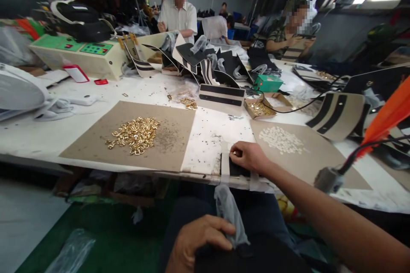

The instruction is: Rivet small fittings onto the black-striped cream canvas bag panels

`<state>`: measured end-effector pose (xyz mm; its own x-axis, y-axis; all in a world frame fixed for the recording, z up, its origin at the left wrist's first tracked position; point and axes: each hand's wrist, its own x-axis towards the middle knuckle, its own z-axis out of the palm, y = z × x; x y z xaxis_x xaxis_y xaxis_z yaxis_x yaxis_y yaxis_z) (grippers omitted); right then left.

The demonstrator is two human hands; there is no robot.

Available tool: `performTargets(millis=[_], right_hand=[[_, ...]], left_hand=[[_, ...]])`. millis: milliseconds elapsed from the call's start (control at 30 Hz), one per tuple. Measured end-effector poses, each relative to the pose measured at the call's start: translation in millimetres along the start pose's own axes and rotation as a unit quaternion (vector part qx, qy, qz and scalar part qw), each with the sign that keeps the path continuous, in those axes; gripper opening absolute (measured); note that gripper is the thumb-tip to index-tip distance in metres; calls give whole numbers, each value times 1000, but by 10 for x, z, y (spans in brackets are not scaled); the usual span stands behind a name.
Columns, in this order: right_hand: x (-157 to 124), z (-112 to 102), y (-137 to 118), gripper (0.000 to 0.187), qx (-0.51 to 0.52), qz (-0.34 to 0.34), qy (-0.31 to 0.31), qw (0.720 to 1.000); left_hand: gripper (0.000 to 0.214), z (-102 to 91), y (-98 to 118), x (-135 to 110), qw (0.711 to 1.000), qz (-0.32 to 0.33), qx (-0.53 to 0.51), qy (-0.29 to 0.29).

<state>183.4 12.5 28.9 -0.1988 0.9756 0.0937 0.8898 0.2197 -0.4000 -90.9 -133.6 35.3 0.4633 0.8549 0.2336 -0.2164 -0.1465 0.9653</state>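
My right hand (248, 155) rests at the table's near edge, fingers curled in a pinch over a black pad (232, 169) taped down there; what it pinches is too small to make out. My left hand (195, 239) is down in my lap, fingers closed on a crumpled clear plastic bag (229, 213) and a black piece of material (250, 260). A heap of gold metal rings (136, 134) lies on a brown cardboard sheet (96, 145) to the left. A patch of small white pieces (282, 140) lies on another cardboard sheet (320, 158) to the right.
A small box of gold fittings (259, 108), a green box (267, 83), striped black-and-cream panels (336, 115) and a cream machine (80, 53) sit further back. A cabled tool with an orange part (329, 178) hangs at the right. Other people work across the table.
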Motion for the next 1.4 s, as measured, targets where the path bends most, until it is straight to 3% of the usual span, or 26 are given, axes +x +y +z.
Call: performTargets(millis=[133,233,367,500,633,767,933,1067,1167,1233,1300,1400], right_hand=[[-216,121,2,10,12,-40,12,999],[-248,92,-32,10,24,-45,-3,999],[-209,-35,-78,10,24,-1,-55,998],[-177,-95,-68,11,30,27,-94,995],[-213,-46,23,12,86,11,-69,994],[-285,7,100,8,115,10,-29,993],[-329,-32,34,13,43,-2,-45,998],[-296,-86,-119,18,-81,-14,-73,994],[-255,-108,-161,21,-132,-31,-92,987],[-251,-136,-122,19,-88,-23,-85,992],[-298,-189,-52,19,24,22,-57,998],[-503,-283,13,36,242,107,-10,964]], left_hand=[[24,87,9,47,1000,2,3,-14],[23,137,-1,40,1000,-5,13,-25],[25,158,-75,24,999,-3,21,-36],[23,116,-250,17,996,35,26,-82],[27,91,-363,-10,994,41,36,-92],[27,104,-330,-17,996,27,40,-70],[20,118,-224,42,997,26,14,-68],[27,183,-47,117,999,-15,28,-18],[21,228,89,198,997,-32,67,-4],[16,234,132,262,992,-80,94,18],[20,216,126,331,981,-164,85,57],[35,159,50,443,961,-252,33,109]])
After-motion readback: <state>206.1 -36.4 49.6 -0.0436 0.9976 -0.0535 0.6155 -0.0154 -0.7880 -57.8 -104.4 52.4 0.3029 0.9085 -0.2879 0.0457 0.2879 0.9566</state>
